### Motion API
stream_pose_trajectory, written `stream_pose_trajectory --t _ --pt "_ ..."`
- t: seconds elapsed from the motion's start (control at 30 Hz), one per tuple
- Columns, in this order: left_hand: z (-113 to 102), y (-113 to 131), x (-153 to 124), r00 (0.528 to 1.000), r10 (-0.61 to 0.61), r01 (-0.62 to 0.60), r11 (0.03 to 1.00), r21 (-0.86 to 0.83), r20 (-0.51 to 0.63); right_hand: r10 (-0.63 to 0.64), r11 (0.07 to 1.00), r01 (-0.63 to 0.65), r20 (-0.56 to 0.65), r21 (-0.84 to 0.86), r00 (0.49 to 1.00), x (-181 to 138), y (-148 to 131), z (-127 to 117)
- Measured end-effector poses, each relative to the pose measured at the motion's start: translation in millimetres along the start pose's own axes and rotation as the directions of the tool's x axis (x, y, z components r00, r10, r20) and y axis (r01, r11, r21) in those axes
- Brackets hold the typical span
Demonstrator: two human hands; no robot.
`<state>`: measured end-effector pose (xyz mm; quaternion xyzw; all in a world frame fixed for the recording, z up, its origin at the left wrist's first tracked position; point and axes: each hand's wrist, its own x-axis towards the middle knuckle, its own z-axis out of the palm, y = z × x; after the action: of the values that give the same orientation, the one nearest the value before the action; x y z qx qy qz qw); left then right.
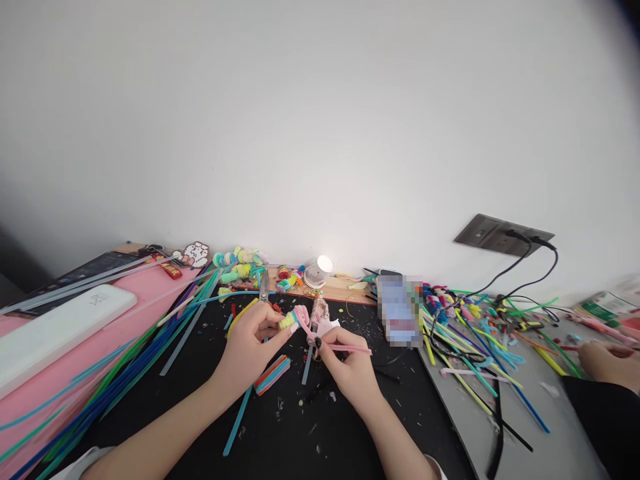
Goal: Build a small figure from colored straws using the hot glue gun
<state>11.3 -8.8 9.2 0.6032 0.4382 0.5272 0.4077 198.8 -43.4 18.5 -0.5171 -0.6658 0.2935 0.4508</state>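
Observation:
My left hand (253, 343) pinches a small fuzzy craft piece (296, 320) of yellow and pink pipe cleaner, held above the black mat (310, 427). My right hand (350, 370) is closed on a pink pipe cleaner (345, 347) that runs from the piece out to the right. A small pinkish fuzzy figure (320, 313) sits just behind the hands. Both hands meet at the middle of the mat, fingers curled.
Bundles of coloured pipe cleaners (130, 360) lie left, beside a white case (60, 330) on a pink board. Scissors (263, 287), coiled pieces and a lit white cup (320, 270) stand by the wall. A phone (399, 310), cables and another person's hand (607, 363) are right.

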Motion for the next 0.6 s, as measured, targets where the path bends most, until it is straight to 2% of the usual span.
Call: stream_pose_trajectory --t 0.13,0.33,0.6 --pt "-2.3 4.0 -1.5 0.998 0.059 -0.06 0.994 0.092 0.017 -0.01 1.0 0.01 0.008 0.011 1.0 0.2 -1.9 0.0" --pt "-4.1 5.2 -1.0 0.975 0.21 -0.22 0.946 0.238 0.066 -0.02 1.0 0.02 0.007 0.007 1.0 0.3 -2.8 -0.9" --pt "-5.5 2.0 0.1 0.958 0.262 -0.286 0.89 0.356 0.116 -0.022 0.999 0.021 0.017 0.028 1.0 -0.6 -4.5 -0.9"
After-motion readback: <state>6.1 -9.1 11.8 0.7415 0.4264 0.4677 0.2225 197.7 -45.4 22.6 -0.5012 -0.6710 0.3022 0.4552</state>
